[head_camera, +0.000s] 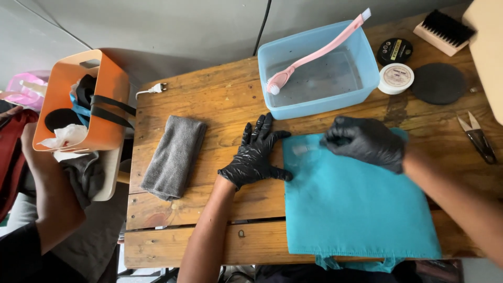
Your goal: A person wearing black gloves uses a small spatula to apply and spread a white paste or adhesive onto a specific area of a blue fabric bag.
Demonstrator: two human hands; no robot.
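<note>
A teal cloth bag [356, 209] lies flat on the wooden table [209, 99], its handles hanging over the near edge. My left hand [257, 152], in a black glove, rests flat with fingers spread on the wood at the bag's left edge. My right hand [367, 142], also gloved in black, is on the bag's upper part, blurred, fingers curled. A small pale blurred object [304, 149] sits at its fingertips; whether the hand grips it is unclear.
A blue tub of water [272, 57] holds a pink brush [319, 50]. A folded grey cloth [174, 156] lies left. Tins [395, 78], a black lid [438, 83], a bristle brush [444, 30] and snips [477, 137] sit right. Another person's arm [50, 194] holds an orange caddy [107, 94].
</note>
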